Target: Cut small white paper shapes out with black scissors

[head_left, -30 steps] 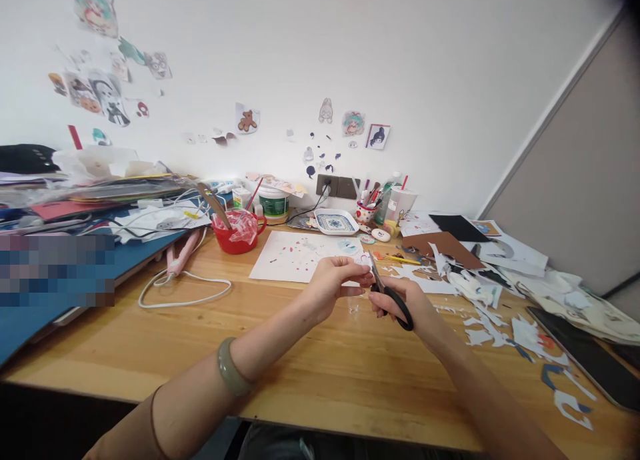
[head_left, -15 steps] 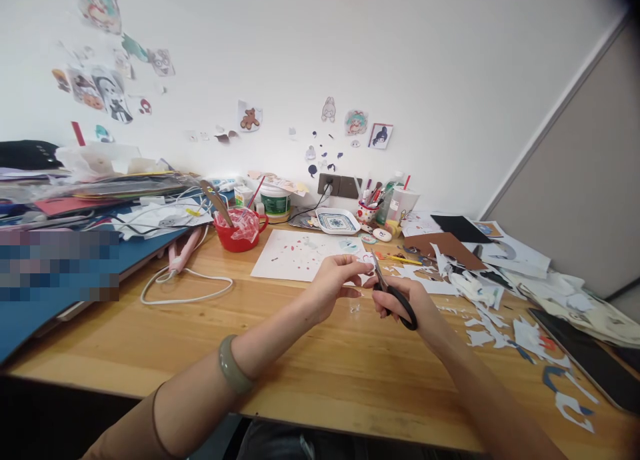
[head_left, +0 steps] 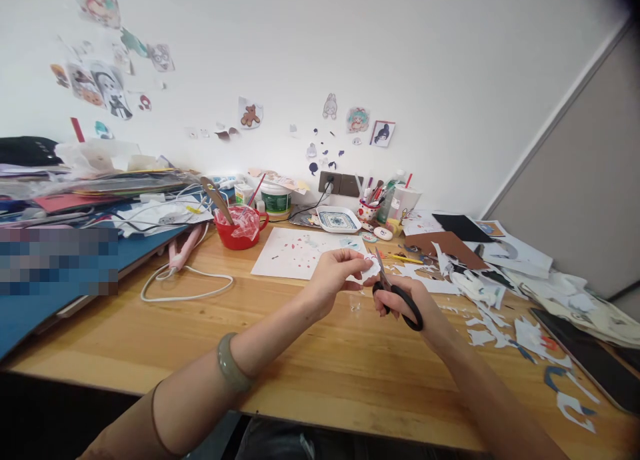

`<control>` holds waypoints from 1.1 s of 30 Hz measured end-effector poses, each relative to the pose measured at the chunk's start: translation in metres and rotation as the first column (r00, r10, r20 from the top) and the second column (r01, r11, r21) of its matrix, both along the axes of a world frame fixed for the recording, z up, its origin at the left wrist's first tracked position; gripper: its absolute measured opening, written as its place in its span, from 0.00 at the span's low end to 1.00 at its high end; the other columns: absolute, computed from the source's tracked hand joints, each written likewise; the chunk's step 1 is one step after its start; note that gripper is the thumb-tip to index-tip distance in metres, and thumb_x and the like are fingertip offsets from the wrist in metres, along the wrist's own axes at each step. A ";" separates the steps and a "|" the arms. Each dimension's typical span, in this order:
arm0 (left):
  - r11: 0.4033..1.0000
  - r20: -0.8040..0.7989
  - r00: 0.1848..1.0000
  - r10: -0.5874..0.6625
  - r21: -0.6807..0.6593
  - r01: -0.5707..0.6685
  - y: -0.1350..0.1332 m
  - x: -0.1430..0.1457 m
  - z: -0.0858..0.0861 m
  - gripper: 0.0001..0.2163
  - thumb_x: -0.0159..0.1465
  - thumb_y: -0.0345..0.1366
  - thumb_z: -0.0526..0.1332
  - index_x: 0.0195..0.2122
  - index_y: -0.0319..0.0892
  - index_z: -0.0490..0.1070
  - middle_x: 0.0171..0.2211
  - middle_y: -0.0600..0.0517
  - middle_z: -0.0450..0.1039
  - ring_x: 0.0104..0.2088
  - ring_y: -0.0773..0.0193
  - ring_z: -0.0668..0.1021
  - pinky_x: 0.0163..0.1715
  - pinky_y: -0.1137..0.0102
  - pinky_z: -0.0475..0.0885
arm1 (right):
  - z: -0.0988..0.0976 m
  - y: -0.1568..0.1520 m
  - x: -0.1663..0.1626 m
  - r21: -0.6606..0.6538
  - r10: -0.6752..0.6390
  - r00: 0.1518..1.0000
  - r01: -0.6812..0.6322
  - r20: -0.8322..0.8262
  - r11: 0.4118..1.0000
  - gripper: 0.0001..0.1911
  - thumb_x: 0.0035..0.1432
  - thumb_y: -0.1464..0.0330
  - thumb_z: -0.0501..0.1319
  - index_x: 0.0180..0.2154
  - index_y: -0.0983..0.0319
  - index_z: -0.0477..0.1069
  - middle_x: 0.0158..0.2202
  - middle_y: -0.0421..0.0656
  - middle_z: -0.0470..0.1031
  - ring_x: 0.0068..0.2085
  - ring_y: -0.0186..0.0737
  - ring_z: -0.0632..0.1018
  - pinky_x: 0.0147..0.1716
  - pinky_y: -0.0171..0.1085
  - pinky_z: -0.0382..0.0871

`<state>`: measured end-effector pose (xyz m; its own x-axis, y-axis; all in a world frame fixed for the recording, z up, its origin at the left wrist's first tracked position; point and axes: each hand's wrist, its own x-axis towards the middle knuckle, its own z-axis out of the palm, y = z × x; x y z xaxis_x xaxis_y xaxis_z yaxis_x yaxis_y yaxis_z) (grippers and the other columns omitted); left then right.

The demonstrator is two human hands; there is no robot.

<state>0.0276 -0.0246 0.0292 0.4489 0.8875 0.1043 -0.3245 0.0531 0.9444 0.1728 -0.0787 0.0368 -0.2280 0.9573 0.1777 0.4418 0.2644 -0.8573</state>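
Observation:
Between the thumb and fingers of my left hand [head_left: 336,277] is a small white paper cutout [head_left: 371,268] with a reddish mark on it. My right hand [head_left: 406,303] is closed round the black handles of a pair of scissors [head_left: 411,309]. Their blades are parted and point up and away, right beside the cutout's right edge. Both hands are above the wooden table [head_left: 300,360], close together. Behind my left hand lies a white sheet [head_left: 280,260] with small red and grey cut pieces on it. A tiny paper scrap [head_left: 355,307] lies below the hands.
Paper offcuts [head_left: 493,327] are strewn on the right, near a black tablet-like slab [head_left: 585,360]. A red pot [head_left: 239,237], a patterned tray [head_left: 339,220] and a brush cup [head_left: 368,210] stand at the back. A white cable [head_left: 187,299] loops at left beside stacked papers [head_left: 110,187].
The white cutout has been turned so more of its face shows beside the blades. The scissors have tilted slightly and moved a little right, with their blades now parted more visibly.

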 end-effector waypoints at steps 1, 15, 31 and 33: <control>1.000 0.000 1.000 0.002 0.001 -0.002 0.000 0.000 0.000 0.11 0.45 0.40 0.63 0.23 0.38 0.66 0.21 0.55 0.62 0.24 0.72 0.65 0.22 0.77 0.63 | 0.000 0.000 0.000 0.003 0.002 1.000 -0.002 0.002 1.000 0.10 0.51 0.66 0.54 0.21 0.63 0.64 0.19 0.37 0.64 0.22 0.31 0.67 0.21 0.31 0.60; 0.999 0.005 0.999 0.045 0.015 -0.045 -0.002 0.000 0.003 0.10 0.45 0.38 0.63 0.22 0.37 0.66 0.21 0.54 0.63 0.24 0.71 0.66 0.22 0.75 0.64 | -0.003 0.001 0.002 0.021 0.013 0.999 -0.014 0.042 1.000 0.09 0.51 0.65 0.54 0.26 0.63 0.66 0.21 0.37 0.64 0.23 0.31 0.67 0.22 0.31 0.60; 0.998 -0.004 0.999 0.045 0.032 -0.045 -0.001 0.000 0.002 0.10 0.45 0.38 0.62 0.22 0.37 0.65 0.22 0.54 0.62 0.24 0.72 0.66 0.22 0.75 0.65 | 0.002 -0.002 -0.002 0.006 -0.030 0.999 0.029 0.030 1.000 0.07 0.50 0.66 0.54 0.26 0.63 0.65 0.19 0.37 0.64 0.22 0.31 0.66 0.21 0.32 0.59; 0.998 -0.004 0.999 0.046 0.036 -0.046 -0.002 0.000 0.002 0.10 0.46 0.38 0.62 0.22 0.37 0.65 0.22 0.54 0.62 0.25 0.72 0.66 0.22 0.76 0.65 | 0.002 -0.003 -0.003 0.000 -0.040 0.999 0.040 0.013 0.999 0.07 0.49 0.65 0.55 0.27 0.63 0.66 0.19 0.37 0.63 0.21 0.31 0.65 0.20 0.31 0.59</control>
<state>0.0272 -0.0262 0.0309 0.4083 0.9029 0.1345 -0.3214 0.0043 0.9469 0.1699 -0.0814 0.0391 -0.1916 0.9658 0.1747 0.4631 0.2459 -0.8515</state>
